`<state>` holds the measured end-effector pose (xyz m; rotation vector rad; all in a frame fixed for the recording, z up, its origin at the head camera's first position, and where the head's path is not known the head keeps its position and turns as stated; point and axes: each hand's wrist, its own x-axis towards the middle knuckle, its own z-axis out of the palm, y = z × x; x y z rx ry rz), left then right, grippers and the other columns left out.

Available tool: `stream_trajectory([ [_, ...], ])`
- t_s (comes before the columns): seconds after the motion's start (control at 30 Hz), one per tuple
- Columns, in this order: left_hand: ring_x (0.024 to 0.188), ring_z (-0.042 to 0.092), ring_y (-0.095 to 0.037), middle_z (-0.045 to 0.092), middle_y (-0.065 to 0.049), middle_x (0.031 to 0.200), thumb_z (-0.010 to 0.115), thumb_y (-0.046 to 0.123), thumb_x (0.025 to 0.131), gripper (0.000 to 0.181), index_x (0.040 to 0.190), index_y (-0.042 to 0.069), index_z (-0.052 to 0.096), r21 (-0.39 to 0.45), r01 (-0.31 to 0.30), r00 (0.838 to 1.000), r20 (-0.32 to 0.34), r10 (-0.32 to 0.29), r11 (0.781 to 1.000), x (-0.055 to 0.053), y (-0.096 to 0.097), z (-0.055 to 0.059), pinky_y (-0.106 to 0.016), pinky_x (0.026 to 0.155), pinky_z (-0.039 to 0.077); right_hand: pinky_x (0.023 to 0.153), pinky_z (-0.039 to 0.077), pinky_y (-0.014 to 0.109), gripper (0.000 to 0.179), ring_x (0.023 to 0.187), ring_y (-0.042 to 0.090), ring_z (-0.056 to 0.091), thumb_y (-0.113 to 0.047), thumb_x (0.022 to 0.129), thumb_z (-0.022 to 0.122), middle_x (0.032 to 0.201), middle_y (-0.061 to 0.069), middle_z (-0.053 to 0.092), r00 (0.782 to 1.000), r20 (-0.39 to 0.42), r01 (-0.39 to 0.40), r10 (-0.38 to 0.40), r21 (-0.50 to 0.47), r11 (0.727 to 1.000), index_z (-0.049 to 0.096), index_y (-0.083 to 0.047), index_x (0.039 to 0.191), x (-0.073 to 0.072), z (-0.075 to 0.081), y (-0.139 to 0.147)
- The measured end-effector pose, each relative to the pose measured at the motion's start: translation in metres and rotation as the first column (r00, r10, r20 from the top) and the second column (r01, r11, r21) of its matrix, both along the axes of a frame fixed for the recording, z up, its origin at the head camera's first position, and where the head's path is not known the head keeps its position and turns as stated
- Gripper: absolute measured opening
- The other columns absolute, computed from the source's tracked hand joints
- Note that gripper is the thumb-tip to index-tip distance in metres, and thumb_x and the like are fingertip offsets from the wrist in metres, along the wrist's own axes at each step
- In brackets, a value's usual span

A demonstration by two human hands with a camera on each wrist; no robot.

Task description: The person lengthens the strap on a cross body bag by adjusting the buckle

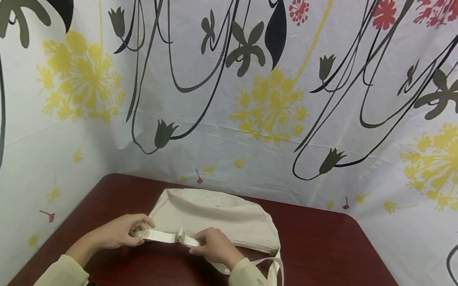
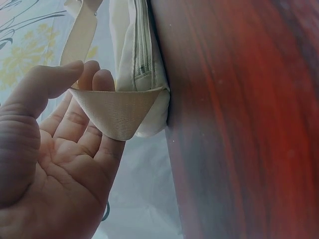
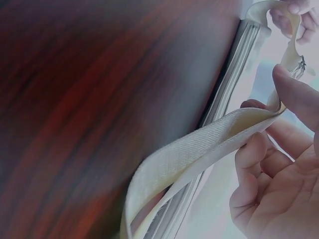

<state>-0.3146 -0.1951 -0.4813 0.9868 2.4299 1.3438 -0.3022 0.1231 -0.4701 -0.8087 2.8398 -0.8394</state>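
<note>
A cream shoulder bag (image 1: 217, 217) lies on the dark red table, its zipper (image 2: 143, 45) along the near edge. Its webbing strap (image 1: 160, 236) is stretched between both hands in front of the bag, with a metal slide buckle (image 1: 180, 236) midway. My left hand (image 1: 125, 232) pinches the strap between thumb and fingers by the bag's left corner; in the left wrist view the strap loops over the fingers. To the right of the buckle, my right hand (image 1: 217, 247) pinches the strap too. From there the doubled strap (image 3: 184, 154) trails toward the bag's right end.
The glossy reddish-brown table (image 1: 347, 277) extends around the bag on both sides. A white curtain (image 1: 212, 105) with floral prints hangs behind the table and along both sides. Slack strap (image 1: 276, 273) droops at the bag's right corner.
</note>
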Motion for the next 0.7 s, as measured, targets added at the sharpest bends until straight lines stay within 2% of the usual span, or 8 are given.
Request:
stream_trajectory([
  [0.07,0.082,0.057,-0.010,0.066,-0.007,0.101,0.072,0.003,0.090,0.039,0.125,-0.003,0.058,-0.003,-0.001,1.000,0.006,0.001,1.000,0.000,0.000,0.000,-0.026,0.071,0.046,0.071,0.044,0.024,0.025,0.069,0.005,0.047,-0.020,0.082,0.085,0.074,-0.013,0.062,1.000,-0.004,0.001,-0.001,0.001,1.000,0.080,-0.011,0.105,0.000,0.000,0.005],
  [0.13,0.082,0.057,-0.010,0.066,-0.007,0.100,0.072,0.003,0.090,0.038,0.124,-0.003,0.058,-0.006,-0.004,1.000,0.011,0.004,1.000,0.000,-0.001,0.000,-0.026,0.071,0.047,0.070,0.043,0.024,0.024,0.068,0.005,0.047,-0.020,0.082,0.085,0.072,-0.013,0.061,1.000,-0.014,-0.003,0.003,0.004,1.000,0.080,-0.011,0.103,0.000,0.000,0.010],
  [0.23,0.083,0.058,-0.010,0.065,-0.007,0.100,0.072,0.003,0.090,0.036,0.124,-0.002,0.058,-0.020,-0.013,1.000,0.011,0.014,1.000,-0.001,-0.002,-0.001,-0.026,0.073,0.047,0.066,0.040,0.024,0.011,0.064,0.005,0.042,-0.018,0.083,0.084,0.065,-0.013,0.050,1.000,-0.016,-0.017,0.017,0.006,1.000,0.078,-0.011,0.088,0.001,0.000,0.019],
  [0.33,0.085,0.058,-0.010,0.065,-0.006,0.100,0.072,0.004,0.090,0.035,0.123,0.000,0.059,-0.038,-0.013,1.000,-0.009,0.012,0.999,-0.002,-0.002,-0.002,-0.026,0.076,0.048,0.063,0.035,0.024,0.019,0.060,0.005,0.036,-0.016,0.085,0.082,0.059,-0.010,0.037,0.999,-0.013,-0.041,0.041,0.008,0.999,0.067,-0.013,0.075,0.003,0.001,0.026],
  [0.43,0.086,0.058,-0.010,0.065,-0.005,0.100,0.072,0.006,0.091,0.035,0.122,0.001,0.059,-0.042,0.004,1.000,-0.017,-0.005,0.999,-0.002,-0.001,-0.003,-0.027,0.077,0.048,0.063,0.036,0.024,0.015,0.059,0.004,0.036,-0.015,0.085,0.082,0.059,-0.011,0.037,0.999,-0.017,-0.052,0.052,-0.005,0.999,0.070,-0.012,0.077,0.004,0.003,0.030],
  [0.53,0.087,0.058,-0.010,0.065,-0.006,0.101,0.072,0.007,0.091,0.036,0.123,0.000,0.059,-0.032,0.025,1.000,-0.001,-0.025,0.999,-0.002,0.000,-0.002,-0.026,0.077,0.047,0.064,0.037,0.025,0.008,0.061,0.004,0.038,-0.016,0.084,0.083,0.060,-0.011,0.040,0.999,-0.026,-0.047,0.047,-0.007,0.999,0.076,-0.014,0.087,0.006,0.005,0.032],
  [0.6,0.087,0.058,-0.011,0.065,-0.007,0.102,0.072,0.007,0.092,0.036,0.124,-0.001,0.058,-0.022,0.036,0.999,0.016,-0.036,0.999,-0.002,0.001,-0.001,-0.026,0.076,0.047,0.064,0.037,0.025,0.009,0.061,0.004,0.038,-0.016,0.084,0.083,0.060,-0.011,0.041,0.999,-0.021,-0.039,0.039,-0.004,0.999,0.078,-0.014,0.092,0.006,0.006,0.032],
  [0.7,0.092,0.058,-0.013,0.065,-0.006,0.104,0.073,0.009,0.092,0.035,0.124,0.000,0.059,-0.041,0.044,0.999,0.005,-0.044,0.998,-0.001,0.002,0.000,-0.027,0.078,0.047,0.065,0.038,0.026,0.010,0.061,0.005,0.039,-0.016,0.084,0.083,0.061,-0.010,0.041,0.999,-0.023,-0.038,0.038,0.001,0.999,0.078,-0.014,0.092,0.006,0.007,0.032],
])
